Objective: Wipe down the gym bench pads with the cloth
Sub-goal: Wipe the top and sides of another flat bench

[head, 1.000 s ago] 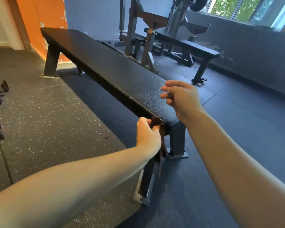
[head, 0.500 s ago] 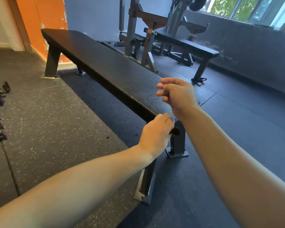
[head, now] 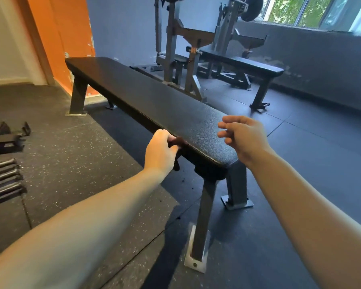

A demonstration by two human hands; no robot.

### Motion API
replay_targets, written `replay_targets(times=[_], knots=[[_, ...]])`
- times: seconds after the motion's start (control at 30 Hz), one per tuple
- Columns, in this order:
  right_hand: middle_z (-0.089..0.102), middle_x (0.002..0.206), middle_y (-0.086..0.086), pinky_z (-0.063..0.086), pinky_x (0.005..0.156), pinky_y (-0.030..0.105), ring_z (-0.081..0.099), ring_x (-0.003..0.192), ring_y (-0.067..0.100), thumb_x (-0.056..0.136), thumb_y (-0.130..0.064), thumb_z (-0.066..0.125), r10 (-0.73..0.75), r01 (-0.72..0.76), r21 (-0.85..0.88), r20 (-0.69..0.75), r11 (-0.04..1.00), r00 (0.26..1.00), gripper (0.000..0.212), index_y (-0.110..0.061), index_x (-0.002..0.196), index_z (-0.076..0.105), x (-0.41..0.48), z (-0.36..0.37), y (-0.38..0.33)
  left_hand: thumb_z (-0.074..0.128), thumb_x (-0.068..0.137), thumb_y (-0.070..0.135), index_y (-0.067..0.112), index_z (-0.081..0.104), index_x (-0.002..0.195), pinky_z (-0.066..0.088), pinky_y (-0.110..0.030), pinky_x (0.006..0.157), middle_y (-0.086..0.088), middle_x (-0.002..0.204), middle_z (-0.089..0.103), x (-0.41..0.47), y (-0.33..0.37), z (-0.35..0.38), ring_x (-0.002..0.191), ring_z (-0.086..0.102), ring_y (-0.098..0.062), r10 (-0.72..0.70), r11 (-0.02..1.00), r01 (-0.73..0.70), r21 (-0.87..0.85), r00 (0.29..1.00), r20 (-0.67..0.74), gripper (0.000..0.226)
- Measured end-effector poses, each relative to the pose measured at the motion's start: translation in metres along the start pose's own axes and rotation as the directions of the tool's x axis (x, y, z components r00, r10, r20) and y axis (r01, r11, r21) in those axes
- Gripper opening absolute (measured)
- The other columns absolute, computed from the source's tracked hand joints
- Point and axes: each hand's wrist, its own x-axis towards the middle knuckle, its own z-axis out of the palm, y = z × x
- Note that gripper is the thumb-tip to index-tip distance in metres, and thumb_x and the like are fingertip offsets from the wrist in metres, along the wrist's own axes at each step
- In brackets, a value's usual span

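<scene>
Left hand [head: 159, 151] is at the left edge of the bench pad [head: 154, 101], close to its near end. Its fingers are curled round a small dark cloth [head: 177, 142] and pinch it against the pad's rim. Only a scrap shows between the fingers, and a short tail hangs under the hand.

Right hand [head: 244, 136] hovers over the near end of the pad, fingers loosely spread and holding nothing. Whether it touches the surface I cannot tell.

That cloth looks light and limp, so it will likely bunch and fold. It is better taken as a wad under the whole palm than by a corner, then pressed flat on the grained top. The pad looks firm and the frame solid, so it should take a hard push without shifting. By my reckoning, the long stretch toward the far end is the job ahead.
</scene>
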Motion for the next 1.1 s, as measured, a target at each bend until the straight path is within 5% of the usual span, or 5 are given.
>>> replay_targets(times=[0.17,0.37,0.6,0.9,1.1], knots=[[0.075,0.087,0.01,0.045,0.05,0.022,0.067,0.064,0.018,0.092,0.007,0.058,-0.002,0.003,-0.036,0.041,0.999,0.999,0.018,-0.006,0.098,0.069,-0.002,0.013,0.002,0.072,0.093,0.018,0.027,0.055,0.089,0.039,-0.01,0.065,0.01,0.095,0.055,-0.003,0.013,0.009,0.086,0.054,-0.007,-0.018,0.999,0.017,-0.027,1.0,-0.025,0.02],[0.073,0.085,0.009,0.043,0.049,0.021,0.065,0.06,0.015,0.094,0.008,0.056,0.007,-0.006,-0.032,0.061,0.999,0.998,0.018,-0.005,0.1,0.067,-0.001,0.029,0.002,0.075,0.085,0.006,0.022,0.054,0.088,0.052,-0.037,0.077,0.003,0.094,0.059,-0.017,0.01,0.017,0.088,0.059,-0.015,0.297,0.954,-0.299,-0.003,0.948,0.114,0.027],[0.074,0.081,0.007,0.043,0.048,0.021,0.065,0.06,0.014,0.094,0.009,0.055,0.022,-0.02,-0.025,0.08,0.999,0.997,0.019,-0.005,0.097,0.068,0.001,0.042,0.012,0.071,0.094,0.021,0.02,0.066,0.098,0.049,-0.016,0.076,0.005,0.102,0.064,0.033,-0.019,-0.008,0.093,0.061,-0.009,-0.134,0.987,0.128,-0.102,0.989,-0.055,0.006],[0.074,0.088,0.01,0.043,0.048,0.02,0.065,0.059,0.012,0.095,0.008,0.054,0.032,-0.028,-0.051,0.073,0.998,0.997,0.019,-0.006,0.099,0.067,0.013,0.05,0.018,0.071,0.092,0.015,0.024,0.06,0.091,0.042,-0.012,0.071,0.013,0.092,0.058,-0.001,-0.005,0.014,0.086,0.056,0.001,0.106,0.992,-0.098,-0.079,0.989,0.1,0.014],[0.074,0.091,0.011,0.044,0.052,0.023,0.065,0.06,0.012,0.095,0.008,0.055,0.03,-0.028,-0.027,0.087,0.999,0.996,0.019,-0.004,0.102,0.067,0.011,0.059,0.014,0.077,0.089,0.024,0.026,0.062,0.086,0.051,-0.021,0.072,0.011,0.089,0.063,0.023,-0.011,0.002,0.083,0.062,-0.005,0.014,0.991,0.003,-0.133,0.992,0.128,0.015]])
